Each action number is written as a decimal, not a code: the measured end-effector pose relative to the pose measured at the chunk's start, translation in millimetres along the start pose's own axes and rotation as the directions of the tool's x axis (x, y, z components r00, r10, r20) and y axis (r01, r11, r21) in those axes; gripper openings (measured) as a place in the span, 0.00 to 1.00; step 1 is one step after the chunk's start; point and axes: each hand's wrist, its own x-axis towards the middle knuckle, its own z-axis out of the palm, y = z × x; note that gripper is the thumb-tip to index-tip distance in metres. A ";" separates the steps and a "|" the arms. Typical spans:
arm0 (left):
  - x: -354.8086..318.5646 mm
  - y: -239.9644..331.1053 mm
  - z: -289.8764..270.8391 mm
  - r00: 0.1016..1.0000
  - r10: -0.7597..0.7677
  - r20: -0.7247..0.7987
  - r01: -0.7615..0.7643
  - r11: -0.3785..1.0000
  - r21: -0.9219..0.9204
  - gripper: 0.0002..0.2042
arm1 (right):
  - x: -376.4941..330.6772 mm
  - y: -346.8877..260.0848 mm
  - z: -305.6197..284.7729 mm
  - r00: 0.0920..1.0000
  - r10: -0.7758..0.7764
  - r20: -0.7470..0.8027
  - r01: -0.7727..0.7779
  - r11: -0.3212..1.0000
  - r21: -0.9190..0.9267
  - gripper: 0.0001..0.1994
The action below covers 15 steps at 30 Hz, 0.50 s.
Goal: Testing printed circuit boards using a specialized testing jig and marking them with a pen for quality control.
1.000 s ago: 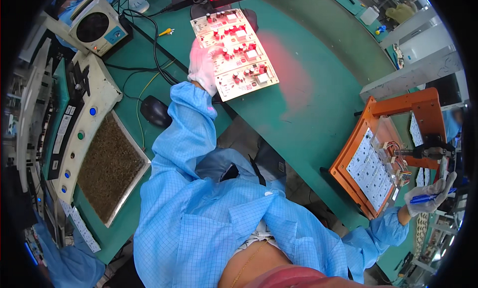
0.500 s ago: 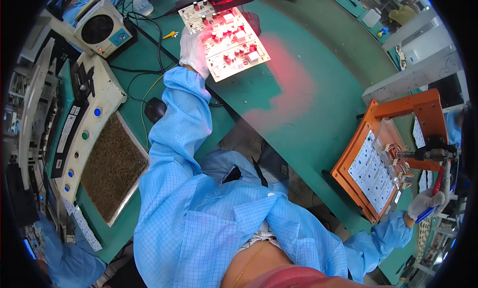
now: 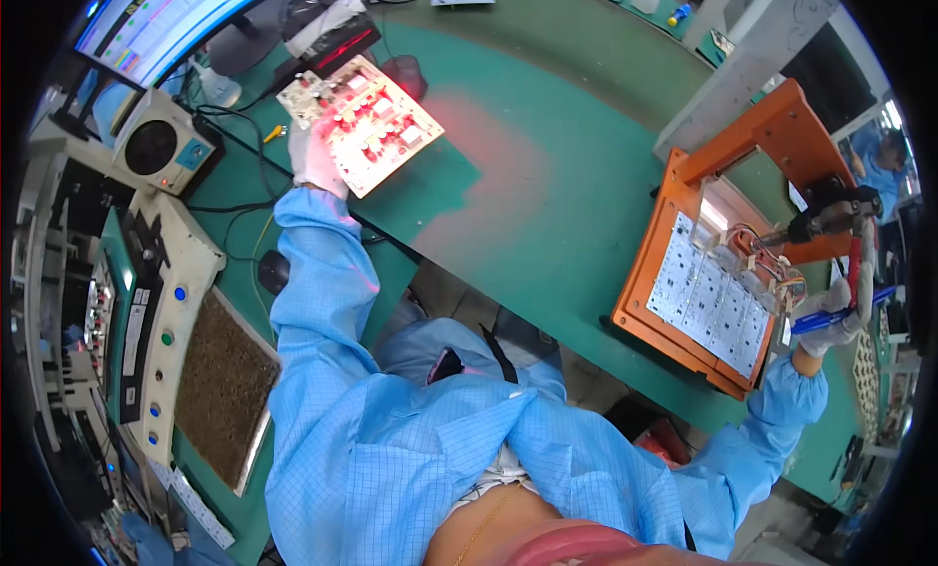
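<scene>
My left hand point(image 3: 319, 159), in a white glove, grips a pale circuit board panel point(image 3: 376, 141) by its left edge. The panel carries capacitors and white blocks, and red light from a black scanner point(image 3: 337, 40) falls on it. At the right, my gloved right hand point(image 3: 831, 317) holds a blue pen point(image 3: 823, 321) and closes around the red handle point(image 3: 864, 263) of a toggle clamp. That clamp belongs to an orange test fixture point(image 3: 640, 283). On the fixture lies a white circuit board point(image 3: 708, 297) with small dark parts, with coloured wires point(image 3: 762, 258) running above it.
A monitor point(image 3: 171, 23), a white boxy device with a round dark vent point(image 3: 156, 146) and a dark mouse point(image 3: 274, 271) are at the left. Nearer stands a machine with coloured buttons point(image 3: 168, 339) beside a brown mat point(image 3: 225, 390). A grey frame post point(image 3: 723, 67) rises behind the fixture.
The view has shifted, so the bench and scanner sit further left and more of the monitor shows. The circuit board panel is tilted differently under the scanner. The red clamp handle stands more upright.
</scene>
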 end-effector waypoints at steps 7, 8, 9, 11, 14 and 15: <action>5.7 -8.4 -17.2 0.982 0.170 -0.086 -0.162 0.982 0.096 0.21 | 15.7 -2.8 3.0 0.995 -0.096 0.019 0.092 0.984 0.156 0.17; -1.0 -11.2 4.8 0.965 0.241 -0.104 -0.216 0.954 0.207 0.20 | 13.0 6.8 3.2 0.981 -0.181 -0.072 0.193 0.955 0.225 0.17; -12.8 -12.3 27.1 0.943 0.313 -0.110 -0.265 0.910 0.318 0.20 | 15.0 10.3 3.2 0.980 -0.196 -0.044 0.200 0.949 0.245 0.16; -31.5 -8.4 49.1 0.985 0.124 -0.119 -0.103 0.980 0.170 0.20 | 12.3 16.7 8.0 0.981 -0.195 -0.017 0.192 0.943 0.273 0.18; -75.6 5.7 68.3 0.992 -0.123 0.012 0.121 0.988 0.091 0.21 | -18.8 46.5 4.4 0.993 -0.052 -0.111 0.071 0.982 0.175 0.14; -102.6 6.9 95.0 0.934 -0.229 0.275 0.246 0.969 -0.029 0.23 | 5.2 34.6 14.9 0.974 0.075 -0.215 0.048 0.855 0.516 0.14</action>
